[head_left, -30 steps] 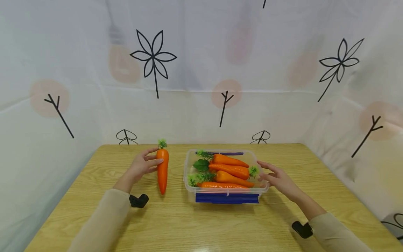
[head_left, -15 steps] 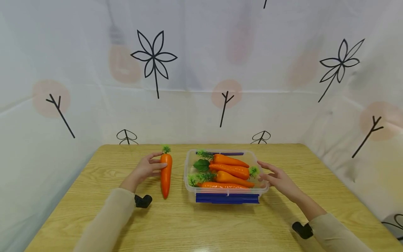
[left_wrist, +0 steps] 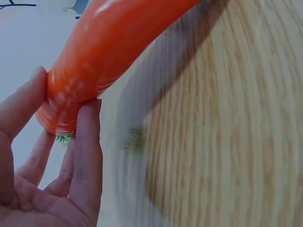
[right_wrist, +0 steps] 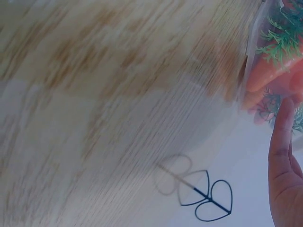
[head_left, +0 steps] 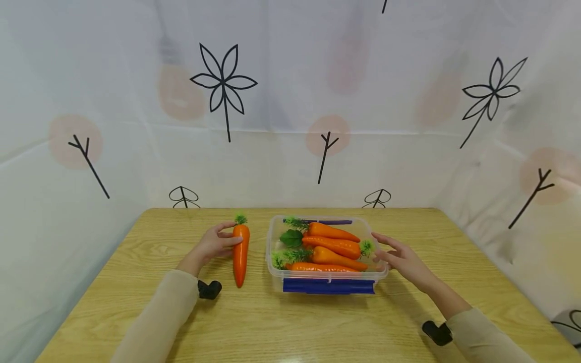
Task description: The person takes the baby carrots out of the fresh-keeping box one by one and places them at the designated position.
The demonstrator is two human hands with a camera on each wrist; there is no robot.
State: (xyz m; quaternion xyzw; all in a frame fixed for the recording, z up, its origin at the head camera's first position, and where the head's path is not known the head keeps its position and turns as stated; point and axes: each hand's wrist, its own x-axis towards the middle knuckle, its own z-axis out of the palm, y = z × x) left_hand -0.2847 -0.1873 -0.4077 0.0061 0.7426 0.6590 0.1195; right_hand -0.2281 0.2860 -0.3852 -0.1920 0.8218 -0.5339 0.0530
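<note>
1. The carrot (head_left: 241,257) is pinched in the left hand (head_left: 217,244) – left of the clear box (head_left: 329,275)
2. The right hand (head_left: 405,259) is held at the box's right side, fingers apart – other carrots (head_left: 333,246) are contained within
3. The wood-grained table (head_left: 290,327) is backed by pale cloth (head_left: 281,166), printed with black flowers (head_left: 223,82)

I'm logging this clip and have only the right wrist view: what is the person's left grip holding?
Observer: The left grip holds an orange carrot near its leafy end.
Reviewer: Is it inside the clear box?
Observer: No, it is outside, to the left of the clear box.
Reviewer: How many can you make out inside?
Observer: Four carrots show in the head view.
</note>
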